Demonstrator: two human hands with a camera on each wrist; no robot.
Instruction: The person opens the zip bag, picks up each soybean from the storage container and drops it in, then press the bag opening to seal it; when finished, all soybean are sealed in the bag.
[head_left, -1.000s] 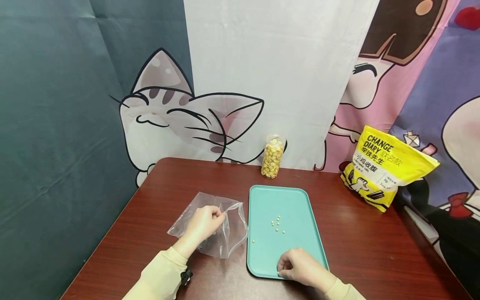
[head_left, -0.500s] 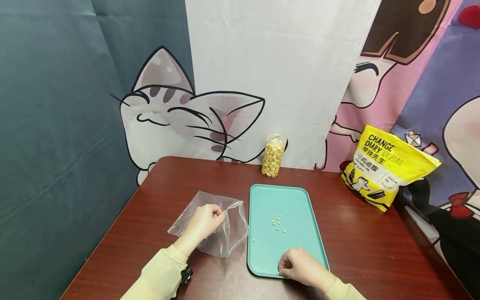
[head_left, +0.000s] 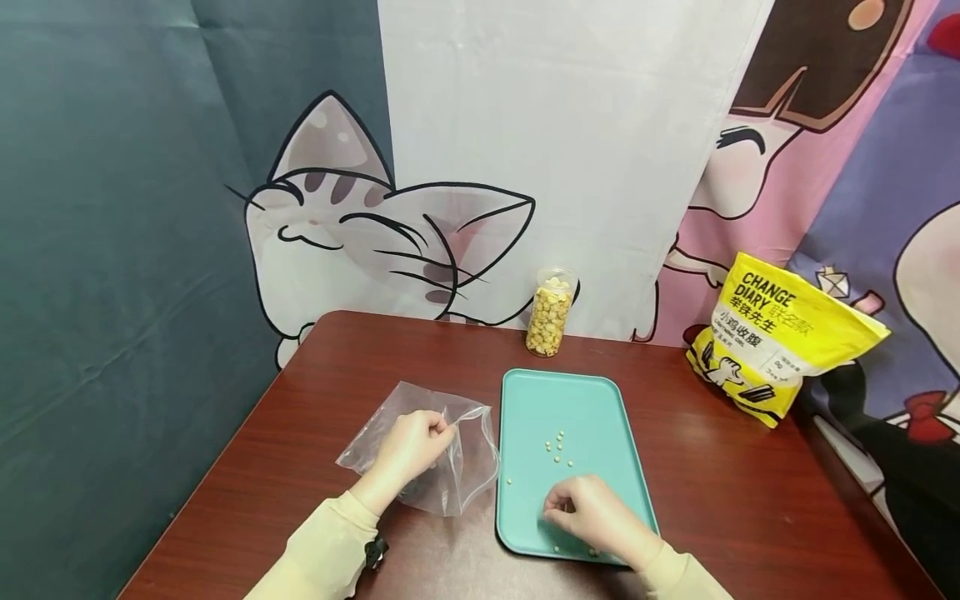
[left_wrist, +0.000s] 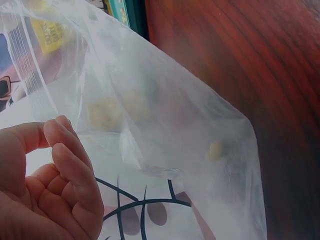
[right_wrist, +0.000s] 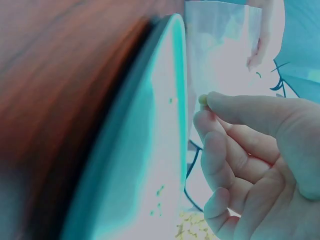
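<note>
A clear zip bag (head_left: 474, 479) lies on the table beside the tray. My left hand (head_left: 408, 446) pinches its mouth between thumb and finger, keeping it partly raised. One yellow bean (left_wrist: 216, 150) shows through the plastic in the left wrist view. Over the near part of the turquoise tray (head_left: 573, 400), my right hand (head_left: 592, 510) pinches a small yellow bean (right_wrist: 202, 99) between thumb and forefinger. Several more beans (head_left: 557, 459) are scattered mid-tray, with a lone bean (head_left: 510, 481) by the left rim and a couple near the front edge.
A clear jar (head_left: 550, 321) filled with yellow popcorn-like pieces stands behind the tray. At the table's right side is a yellow printed pouch (head_left: 772, 333). Cartoon cloths (head_left: 570, 125) hang behind the brown wooden table (head_left: 352, 350).
My right hand has lifted away from the tray's near edge, moving slightly forward and left with a bean. The left hand keeps its hold on the bag.
</note>
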